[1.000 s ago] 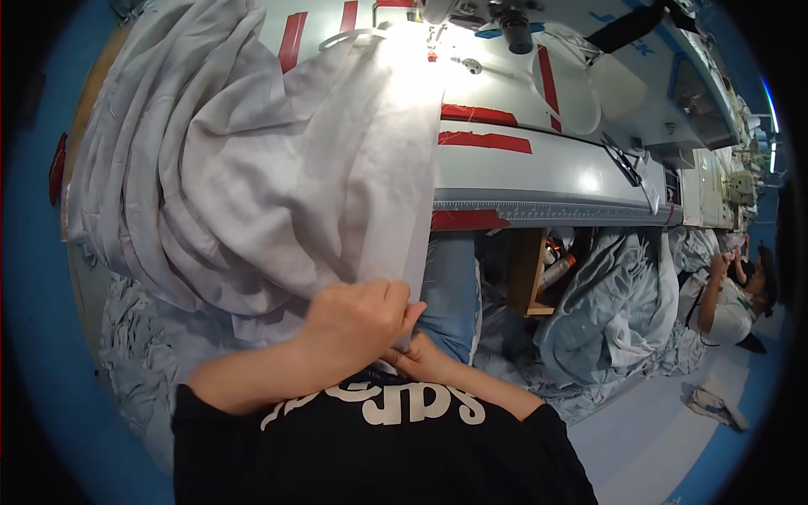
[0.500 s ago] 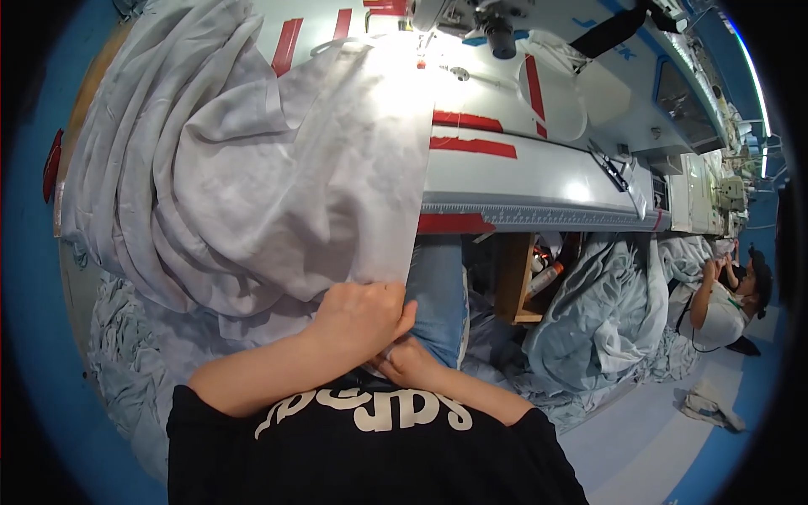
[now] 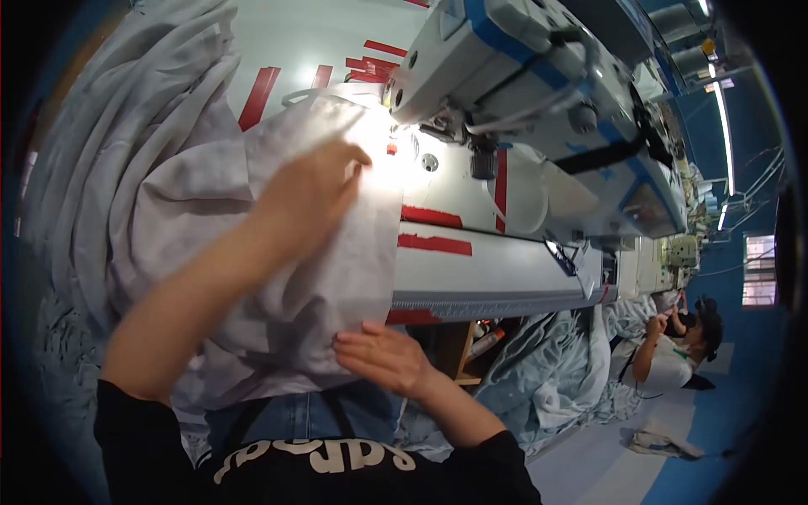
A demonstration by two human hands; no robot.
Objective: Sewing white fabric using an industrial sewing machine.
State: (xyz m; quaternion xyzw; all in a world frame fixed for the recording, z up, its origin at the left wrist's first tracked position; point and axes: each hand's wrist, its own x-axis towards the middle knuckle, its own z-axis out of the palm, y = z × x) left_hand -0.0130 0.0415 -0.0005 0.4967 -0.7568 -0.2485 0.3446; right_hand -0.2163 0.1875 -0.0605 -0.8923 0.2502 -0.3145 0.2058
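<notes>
A large pale grey-white cloth [image 3: 202, 181] covers the left of the sewing table and hangs over its front edge into my lap. The cloth's straight right edge runs up to the lit needle area of a white and blue sewing machine [image 3: 497, 63]. Over the cloth, just short of the needle, my left hand [image 3: 311, 198] is somewhat blurred, its fingers bent and its thumb apart from them. Whether those fingertips touch the cloth is unclear. My right hand [image 3: 385, 360] lies with straight fingers on the cloth's edge at the table front.
A ruler strip [image 3: 497, 305] and red tape [image 3: 433, 244] mark the table. Small snips [image 3: 561, 257] lie toward its right end. Below are an open wooden drawer [image 3: 459, 353] and heaped pale blue cloth [image 3: 547, 362]. Another person [image 3: 669, 345] sits at the far right.
My left hand has moved from the lap up toward the needle. My right hand has come up onto the cloth edge. The view has shifted, showing more of the machine.
</notes>
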